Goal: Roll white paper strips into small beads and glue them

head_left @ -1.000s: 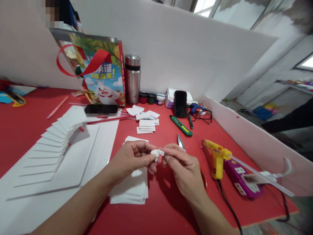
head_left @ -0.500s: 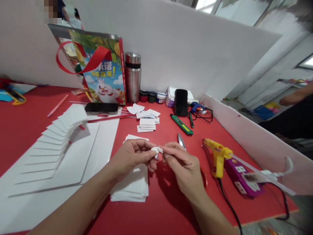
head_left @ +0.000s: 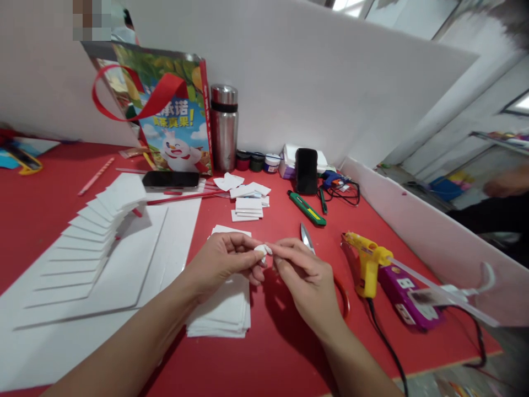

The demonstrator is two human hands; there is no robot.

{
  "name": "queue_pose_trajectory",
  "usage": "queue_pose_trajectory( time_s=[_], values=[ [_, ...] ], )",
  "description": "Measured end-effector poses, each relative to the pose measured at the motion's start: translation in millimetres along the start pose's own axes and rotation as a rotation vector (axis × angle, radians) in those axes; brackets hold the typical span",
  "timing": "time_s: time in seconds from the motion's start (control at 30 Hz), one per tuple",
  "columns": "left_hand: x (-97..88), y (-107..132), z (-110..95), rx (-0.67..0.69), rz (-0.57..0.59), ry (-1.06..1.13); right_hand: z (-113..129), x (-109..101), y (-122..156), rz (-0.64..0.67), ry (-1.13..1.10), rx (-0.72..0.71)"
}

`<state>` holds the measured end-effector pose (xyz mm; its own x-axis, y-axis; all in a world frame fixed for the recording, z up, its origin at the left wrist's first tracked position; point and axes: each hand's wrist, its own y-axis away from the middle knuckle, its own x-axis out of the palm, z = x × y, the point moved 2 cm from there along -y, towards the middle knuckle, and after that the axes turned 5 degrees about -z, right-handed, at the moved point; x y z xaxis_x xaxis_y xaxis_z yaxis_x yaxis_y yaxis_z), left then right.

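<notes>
Between my hands is a small crumpled white piece [head_left: 263,251] that looks like paper. My left hand [head_left: 233,258] pinches it between thumb and forefinger. The fingertips of my right hand [head_left: 303,273] close on its right edge, thumb against forefinger. Under my left hand lies a stack of white sheets [head_left: 223,311] on the red table [head_left: 273,358]. Scissors [head_left: 306,238] lie partly hidden behind my right hand, with an orange-red handle showing at its right side.
A yellow glue gun [head_left: 367,262] and a purple box [head_left: 409,298] are at right. A green cutter [head_left: 306,208], small white pieces [head_left: 248,207], a steel flask [head_left: 224,129] and a phone [head_left: 306,172] stand or lie behind. At left, white strips form a curved stair [head_left: 78,251]. A person [head_left: 496,215] is beyond the right partition.
My hands stay nearly in place around the white piece, with only a slight shift. The view has tilted a little, and the person at right has moved slightly.
</notes>
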<state>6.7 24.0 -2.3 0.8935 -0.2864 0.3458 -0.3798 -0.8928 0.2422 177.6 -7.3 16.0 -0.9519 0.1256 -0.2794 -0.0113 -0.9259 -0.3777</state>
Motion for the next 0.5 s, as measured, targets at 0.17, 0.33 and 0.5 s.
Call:
queue_pose_trajectory(
  time_s=[0.17, 0.33, 0.5],
  values=[
    [0.0, 0.1, 0.3, -0.011, -0.013, 0.004, -1.0, 1.2, 0.6, 0.006, 0.0, -0.021],
    [0.1, 0.0, 0.5, -0.018, -0.026, 0.003, -2.0, 1.4, 1.2, 0.011, 0.028, -0.037],
    [-0.7, -0.1, 1.6, -0.018, -0.028, -0.011, -2.6, 1.6, 2.2, 0.006, 0.081, -0.077]
  ],
)
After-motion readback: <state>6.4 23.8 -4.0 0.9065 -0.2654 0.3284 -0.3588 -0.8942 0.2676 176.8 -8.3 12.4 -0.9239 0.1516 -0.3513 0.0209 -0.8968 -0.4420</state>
